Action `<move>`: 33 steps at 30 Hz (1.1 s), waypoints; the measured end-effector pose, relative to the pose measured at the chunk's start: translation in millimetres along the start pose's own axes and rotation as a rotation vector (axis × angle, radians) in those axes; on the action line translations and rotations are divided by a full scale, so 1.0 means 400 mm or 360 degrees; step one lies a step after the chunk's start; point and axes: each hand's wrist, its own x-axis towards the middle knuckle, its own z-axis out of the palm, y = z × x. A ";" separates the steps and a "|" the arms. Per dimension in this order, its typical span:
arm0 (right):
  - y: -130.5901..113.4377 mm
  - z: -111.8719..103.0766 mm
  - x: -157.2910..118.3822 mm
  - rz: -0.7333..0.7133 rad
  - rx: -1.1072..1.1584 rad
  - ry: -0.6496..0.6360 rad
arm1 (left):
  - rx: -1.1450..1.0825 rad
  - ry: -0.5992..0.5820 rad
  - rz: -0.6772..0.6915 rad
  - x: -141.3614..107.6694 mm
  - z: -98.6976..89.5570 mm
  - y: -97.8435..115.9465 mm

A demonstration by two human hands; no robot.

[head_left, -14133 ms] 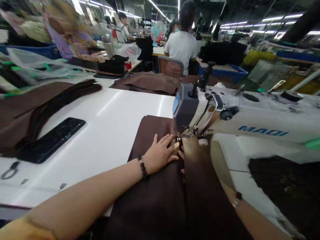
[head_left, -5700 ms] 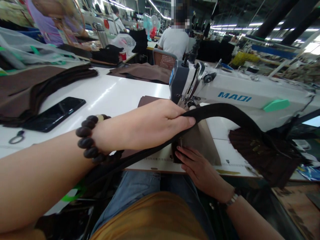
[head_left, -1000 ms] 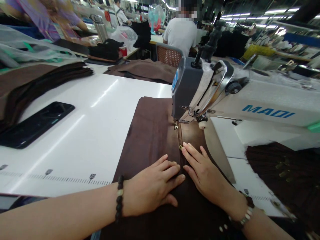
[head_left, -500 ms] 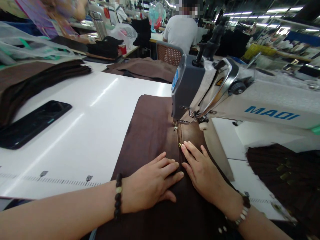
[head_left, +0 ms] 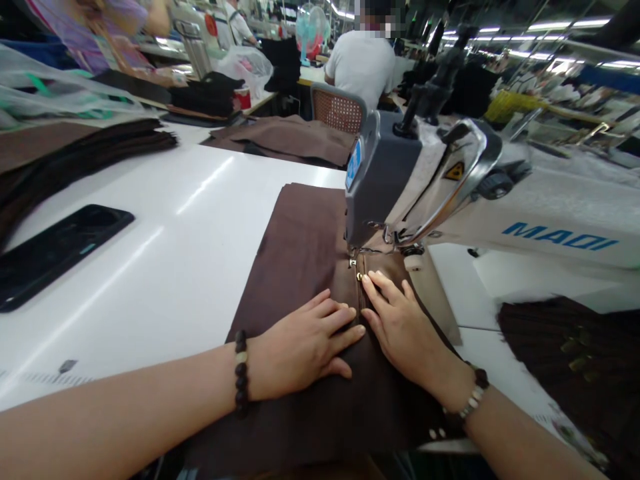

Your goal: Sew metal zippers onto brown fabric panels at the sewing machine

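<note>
Brown fabric (head_left: 300, 227) lies on the white table (head_left: 150, 267) under the sewing machine (head_left: 385, 187); left hand (head_left: 300, 350) and right hand (head_left: 405, 333) press flat and open, holding nothing. If the layers slip, the seam may go crooked.

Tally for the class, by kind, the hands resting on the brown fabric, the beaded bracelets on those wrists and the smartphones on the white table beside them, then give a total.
Hands: 2 (left hand, right hand)
Beaded bracelets: 2 (left bracelet, right bracelet)
Smartphones: 1 (smartphone)
Total: 5
</note>
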 end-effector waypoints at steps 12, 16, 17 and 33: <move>0.034 -0.005 0.065 -0.0029 0.0014 -0.0069 | 0.0032 0.0000 -0.0015 0.025 -0.016 -0.056; 0.051 -0.003 0.082 -0.0100 0.0039 -0.0023 | 0.0051 0.0021 0.0008 0.036 -0.019 -0.077; 0.055 -0.001 0.085 -0.0114 0.0036 -0.0015 | 0.0052 0.0024 0.0017 0.038 -0.020 -0.082; 0.047 -0.015 0.106 0.0108 0.0162 -0.0001 | -0.0022 -0.0022 0.0083 0.042 -0.026 -0.089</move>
